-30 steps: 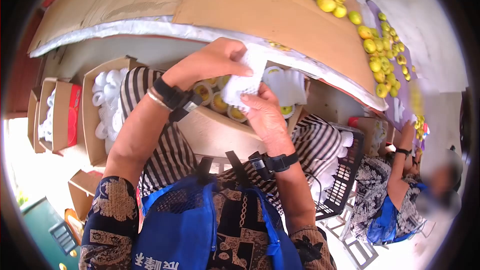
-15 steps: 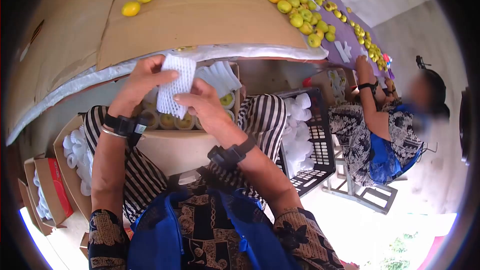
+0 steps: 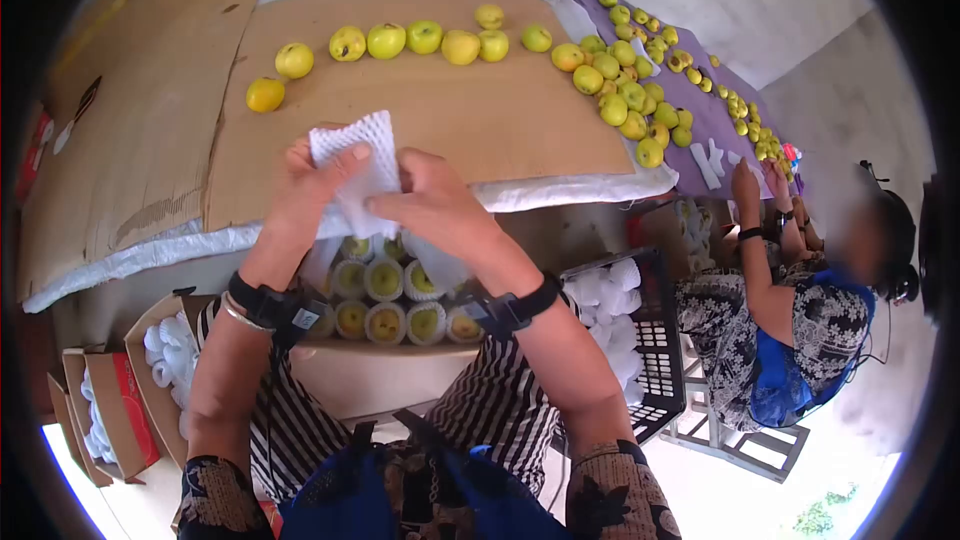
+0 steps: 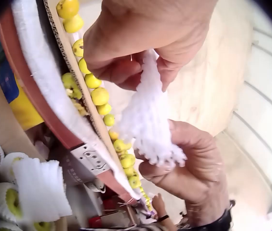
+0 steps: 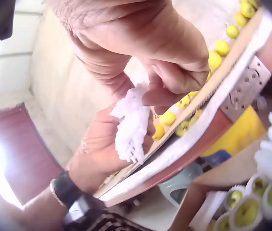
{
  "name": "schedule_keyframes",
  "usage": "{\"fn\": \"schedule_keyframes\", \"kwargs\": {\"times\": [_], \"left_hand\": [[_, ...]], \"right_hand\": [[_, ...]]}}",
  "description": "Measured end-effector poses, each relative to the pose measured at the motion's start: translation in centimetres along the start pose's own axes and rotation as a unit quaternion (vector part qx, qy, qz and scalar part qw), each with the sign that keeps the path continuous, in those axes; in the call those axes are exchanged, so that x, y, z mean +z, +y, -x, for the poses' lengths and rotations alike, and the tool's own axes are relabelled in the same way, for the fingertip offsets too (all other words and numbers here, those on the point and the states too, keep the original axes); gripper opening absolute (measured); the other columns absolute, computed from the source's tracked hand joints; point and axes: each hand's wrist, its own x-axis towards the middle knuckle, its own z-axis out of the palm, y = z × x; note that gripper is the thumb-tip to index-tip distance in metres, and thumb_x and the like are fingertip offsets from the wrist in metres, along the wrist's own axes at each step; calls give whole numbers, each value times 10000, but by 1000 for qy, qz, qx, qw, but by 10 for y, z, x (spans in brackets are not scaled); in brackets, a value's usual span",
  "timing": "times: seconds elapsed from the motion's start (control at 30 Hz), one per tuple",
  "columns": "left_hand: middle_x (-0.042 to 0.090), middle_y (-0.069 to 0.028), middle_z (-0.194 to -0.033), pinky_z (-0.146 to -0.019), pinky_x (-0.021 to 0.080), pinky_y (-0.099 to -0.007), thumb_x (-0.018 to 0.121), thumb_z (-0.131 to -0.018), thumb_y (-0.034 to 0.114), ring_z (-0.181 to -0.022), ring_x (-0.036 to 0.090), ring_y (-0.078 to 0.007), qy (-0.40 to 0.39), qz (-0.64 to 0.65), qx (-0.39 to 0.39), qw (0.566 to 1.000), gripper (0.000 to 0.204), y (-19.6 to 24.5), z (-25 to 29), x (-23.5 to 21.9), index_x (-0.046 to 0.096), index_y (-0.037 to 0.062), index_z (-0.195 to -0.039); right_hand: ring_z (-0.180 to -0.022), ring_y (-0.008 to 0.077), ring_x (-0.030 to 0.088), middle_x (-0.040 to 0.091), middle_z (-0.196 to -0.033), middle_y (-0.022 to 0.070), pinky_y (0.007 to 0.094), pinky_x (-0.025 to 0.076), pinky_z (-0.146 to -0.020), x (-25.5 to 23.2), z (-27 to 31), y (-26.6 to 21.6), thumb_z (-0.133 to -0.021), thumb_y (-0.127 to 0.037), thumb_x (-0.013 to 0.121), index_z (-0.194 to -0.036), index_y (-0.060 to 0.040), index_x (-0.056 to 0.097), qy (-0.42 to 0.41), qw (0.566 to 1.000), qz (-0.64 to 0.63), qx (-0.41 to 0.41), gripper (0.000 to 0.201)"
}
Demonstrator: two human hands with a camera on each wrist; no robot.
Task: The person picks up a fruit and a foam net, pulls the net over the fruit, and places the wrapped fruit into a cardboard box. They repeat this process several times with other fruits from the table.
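In the head view a white foam net sleeve [image 3: 372, 175] is stretched between both hands, above the table's near edge. My left hand [image 3: 305, 190] pinches one side of it, thumb on top; my right hand [image 3: 435, 202] grips the other side with thumb and fingers. The left wrist view shows the sleeve [image 4: 148, 115] narrow at the upper hand and flared at the lower one. No fruit shows inside the sleeve [image 5: 132, 125] in the right wrist view. Below the hands, a box holds net-wrapped fruit [image 3: 384, 280] in rows.
Yellow-green fruit [image 3: 386, 40] lines the cardboard-covered table [image 3: 300, 140], with a pile [image 3: 625, 90] at its right end. Boxes of foam nets [image 3: 172, 355] stand at left, a black crate [image 3: 655, 340] at right. Another person [image 3: 780, 310] sits further right. Scissors [image 3: 75, 120] lie at far left.
The view has swung, bringing more of the table into sight. Both hands still hold the sleeve, now raised over the table edge and spread between them.
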Motion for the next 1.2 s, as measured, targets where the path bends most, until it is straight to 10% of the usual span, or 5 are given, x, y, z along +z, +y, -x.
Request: {"fn": "schedule_keyframes", "kwargs": {"times": [0.4, 1.2], "left_hand": [[666, 8, -881, -714, 490, -231, 673, -920, 109, -797, 573, -50, 60, -141, 64, 986, 150, -10, -18, -30, 646, 13, -1032], [659, -49, -950, -753, 497, -280, 650, -932, 209, -852, 603, -109, 81, -67, -94, 990, 324, -39, -75, -43, 586, -48, -1118]], "right_hand": [[-657, 108, 522, 575, -755, 29, 295, 445, -589, 40, -51, 35, -783, -200, 708, -957, 35, 598, -53, 980, -192, -3, 312], [-673, 111, 606, 638, -889, 96, 251, 528, -590, -15, -89, 51, -901, -194, 690, -1113, 55, 558, -78, 981, -144, 107, 353]]}}
